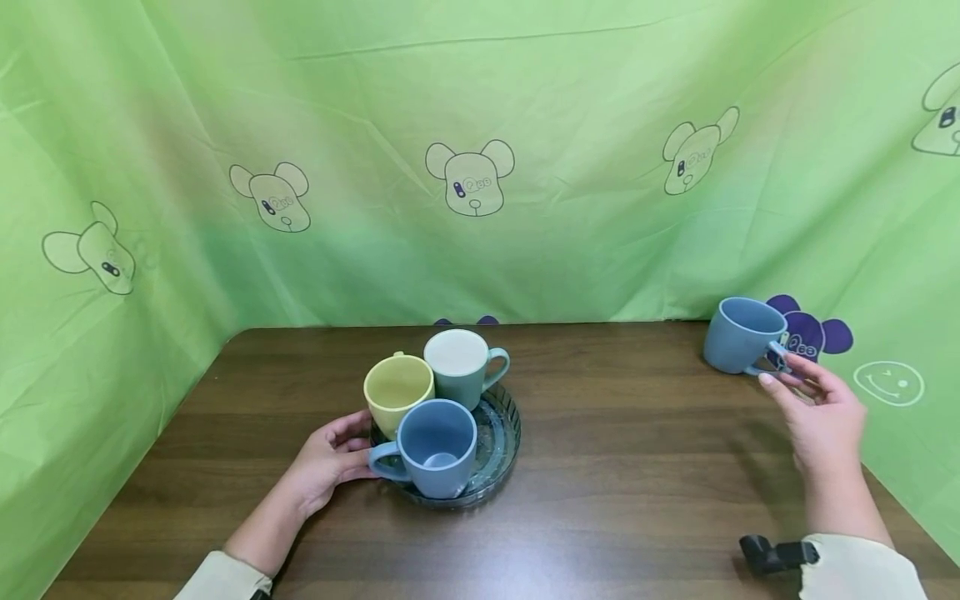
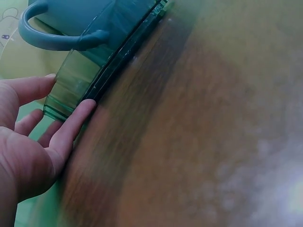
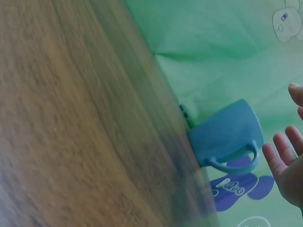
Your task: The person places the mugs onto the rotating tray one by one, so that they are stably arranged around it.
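Observation:
A round dark-green glass dish [image 1: 498, 442] stands on the table and bears three mugs. They are a yellow mug [image 1: 397, 387], a green mug [image 1: 459, 379] with a white inside, and a blue mug [image 1: 437, 450] in front, its handle pointing left. My left hand [image 1: 333, 458] holds the dish by its left side; in the left wrist view its fingertips lie on the ridged glass wall [image 2: 75, 78]. Another blue mug [image 1: 738, 337] stands upright at the table's far right corner. Beside that mug's handle is my right hand [image 1: 821, 404], fingers spread and apart from it in the right wrist view.
The brown wooden table [image 1: 600, 483] ends at a green printed curtain [image 1: 570, 250] at the back and sides. The second blue mug stands close to that curtain. A black device [image 1: 776, 554] sits at the right sleeve.

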Action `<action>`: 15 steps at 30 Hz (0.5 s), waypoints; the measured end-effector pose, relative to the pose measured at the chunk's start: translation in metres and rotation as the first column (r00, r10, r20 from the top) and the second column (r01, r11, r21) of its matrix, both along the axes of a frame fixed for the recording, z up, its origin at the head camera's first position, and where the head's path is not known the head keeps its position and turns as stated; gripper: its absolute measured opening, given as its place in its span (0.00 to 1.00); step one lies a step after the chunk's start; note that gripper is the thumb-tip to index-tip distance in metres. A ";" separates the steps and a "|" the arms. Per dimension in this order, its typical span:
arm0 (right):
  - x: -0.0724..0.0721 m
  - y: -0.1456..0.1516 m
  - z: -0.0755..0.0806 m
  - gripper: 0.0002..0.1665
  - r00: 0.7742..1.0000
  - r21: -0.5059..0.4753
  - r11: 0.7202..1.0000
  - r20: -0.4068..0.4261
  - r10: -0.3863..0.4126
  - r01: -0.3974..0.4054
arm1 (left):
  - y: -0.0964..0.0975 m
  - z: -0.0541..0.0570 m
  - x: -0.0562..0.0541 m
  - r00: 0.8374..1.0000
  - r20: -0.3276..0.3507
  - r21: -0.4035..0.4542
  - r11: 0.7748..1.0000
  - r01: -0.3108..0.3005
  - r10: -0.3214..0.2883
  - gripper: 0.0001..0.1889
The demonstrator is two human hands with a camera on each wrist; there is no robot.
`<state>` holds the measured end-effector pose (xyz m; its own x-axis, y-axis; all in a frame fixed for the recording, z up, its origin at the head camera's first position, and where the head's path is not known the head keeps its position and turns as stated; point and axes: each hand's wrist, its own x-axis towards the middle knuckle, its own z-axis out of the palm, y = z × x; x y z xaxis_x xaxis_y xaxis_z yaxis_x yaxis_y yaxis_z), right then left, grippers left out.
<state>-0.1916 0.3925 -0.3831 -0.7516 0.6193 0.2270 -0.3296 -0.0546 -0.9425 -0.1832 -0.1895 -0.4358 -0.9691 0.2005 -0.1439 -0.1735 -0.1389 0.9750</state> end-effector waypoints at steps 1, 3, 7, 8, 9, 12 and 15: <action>-0.001 0.002 -0.001 0.27 1.000 -0.005 1.000 0.011 -0.015 0.015 | 0.000 0.000 0.000 1.000 -0.002 0.001 1.000 0.002 -0.002 0.37; -0.002 0.006 -0.002 0.27 0.998 -0.014 0.999 0.039 -0.044 0.045 | 0.000 0.000 0.001 1.000 -0.005 0.004 1.000 0.007 -0.007 0.37; -0.004 0.014 -0.004 0.27 0.991 -0.020 0.995 0.095 -0.099 0.101 | 0.000 -0.001 0.001 1.000 -0.012 0.008 1.000 0.018 -0.018 0.38; -0.004 0.016 -0.004 0.27 0.988 -0.020 0.993 0.106 -0.112 0.115 | 0.000 -0.001 0.001 1.000 -0.013 0.008 1.000 0.018 -0.018 0.38; -0.005 0.017 -0.005 0.27 0.985 -0.018 0.992 0.118 -0.125 0.128 | -0.001 -0.001 0.001 1.000 -0.014 0.008 1.000 0.019 -0.018 0.38; -0.006 0.021 -0.005 0.28 0.977 -0.013 0.987 0.150 -0.154 0.157 | -0.001 -0.001 0.001 1.000 -0.015 0.005 1.000 0.020 -0.020 0.38; -0.006 0.023 -0.005 0.28 0.969 0.013 0.985 0.177 -0.169 0.170 | -0.001 0.000 0.002 1.000 -0.015 0.006 1.000 0.021 -0.021 0.39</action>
